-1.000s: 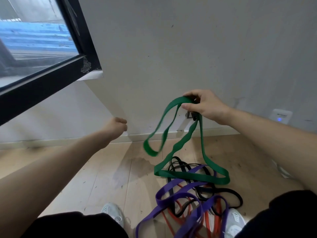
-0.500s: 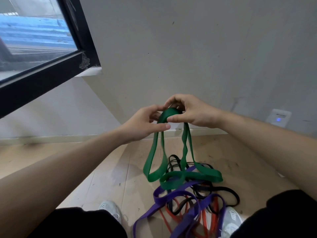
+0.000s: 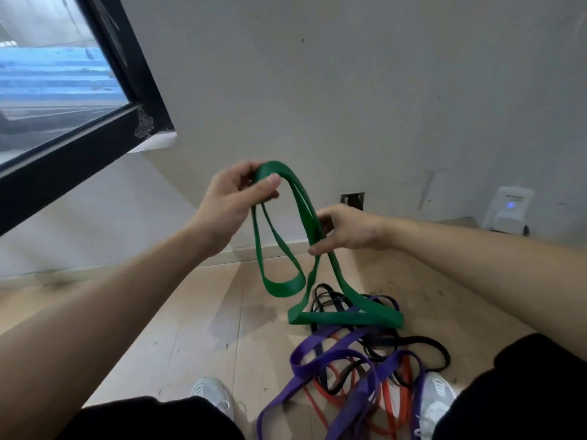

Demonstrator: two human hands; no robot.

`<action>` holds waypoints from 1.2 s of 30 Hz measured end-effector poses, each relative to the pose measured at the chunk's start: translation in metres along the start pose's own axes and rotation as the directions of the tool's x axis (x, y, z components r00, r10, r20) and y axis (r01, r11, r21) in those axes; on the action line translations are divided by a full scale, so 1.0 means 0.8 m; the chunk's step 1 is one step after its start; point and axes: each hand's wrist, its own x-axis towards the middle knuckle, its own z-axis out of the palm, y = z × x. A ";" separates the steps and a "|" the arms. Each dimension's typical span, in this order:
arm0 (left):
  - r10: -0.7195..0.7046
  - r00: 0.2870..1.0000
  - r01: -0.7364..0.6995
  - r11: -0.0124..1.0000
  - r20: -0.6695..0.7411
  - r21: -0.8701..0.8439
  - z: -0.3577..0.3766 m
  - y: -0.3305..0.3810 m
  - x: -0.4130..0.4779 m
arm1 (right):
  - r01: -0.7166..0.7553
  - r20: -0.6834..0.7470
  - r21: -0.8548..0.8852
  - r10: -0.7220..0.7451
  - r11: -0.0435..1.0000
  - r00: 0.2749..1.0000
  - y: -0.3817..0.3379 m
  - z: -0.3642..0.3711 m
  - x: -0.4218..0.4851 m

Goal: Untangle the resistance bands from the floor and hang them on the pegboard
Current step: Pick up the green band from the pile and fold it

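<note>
a grey wall (image 3: 349,90) meets a pale wood floor (image 3: 197,328), with a black-framed window (image 3: 79,134) at upper left. on the floor between two white shoes lies a tangle of purple bands (image 3: 320,366), black bands (image 3: 413,344) and orange-red bands (image 3: 389,398). a flat, wide green band (image 3: 317,246) is lifted above the heap, doubled into hanging loops, its lowest fold resting on the pile. the left hand (image 3: 233,204) pinches its top bend; the right hand (image 3: 347,228) closes around a strand lower down.
</note>
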 end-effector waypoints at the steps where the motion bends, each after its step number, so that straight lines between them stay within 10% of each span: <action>1: 0.006 0.999 -0.009 0.998 -0.053 -0.056 -0.004 0.005 0.003 | -0.025 0.024 0.002 0.025 1.000 0.999 0.004 0.001 0.000; 12: -0.191 0.975 0.203 0.973 -0.116 0.105 -0.063 -0.033 0.005 | 0.023 -0.197 0.210 0.020 0.977 0.980 0.001 -0.036 -0.007; 22: -0.209 0.977 0.188 0.945 0.051 0.267 -0.015 -0.028 0.004 | 0.297 -0.389 -0.014 -0.279 0.955 0.878 -0.070 -0.035 -0.012; 29: -0.172 0.980 0.159 0.979 0.099 0.128 0.005 -0.017 0.004 | 0.278 -0.346 -0.223 -0.343 0.934 0.873 -0.074 -0.023 -0.005; 36: -0.135 0.985 0.128 0.990 0.111 0.067 0.010 -0.010 -0.002 | 0.163 -0.073 -0.026 -0.165 0.986 0.984 -0.033 -0.005 -0.003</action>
